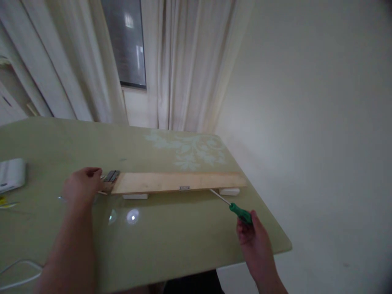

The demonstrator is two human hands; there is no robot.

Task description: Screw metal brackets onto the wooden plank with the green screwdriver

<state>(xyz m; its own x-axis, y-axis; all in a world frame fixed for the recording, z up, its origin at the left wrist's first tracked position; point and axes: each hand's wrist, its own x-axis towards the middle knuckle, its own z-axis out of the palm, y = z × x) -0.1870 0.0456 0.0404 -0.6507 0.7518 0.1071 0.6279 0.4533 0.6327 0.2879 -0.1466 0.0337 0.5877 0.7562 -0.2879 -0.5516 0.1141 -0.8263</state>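
A long pale wooden board (171,180) lies across the table, raised on two white blocks (135,196). A small metal plate (184,188) sits on the board's near edge. My right hand (254,237) grips a green-handled screwdriver (240,213) by the end of its handle. Its shaft points up and left, and the tip is close to the board's near edge; I cannot tell whether they touch. At the board's left end, beside a grey metal hinge (112,176), my left hand (82,185) is closed in a pinch. What those fingers hold is hidden.
The pale green glass-like table (171,241) ends at a slanted right edge by a plain wall (321,143). At the left are a white device (11,174), a small yellow item (3,201) and a white cable (23,263). Curtains (190,61) hang behind.
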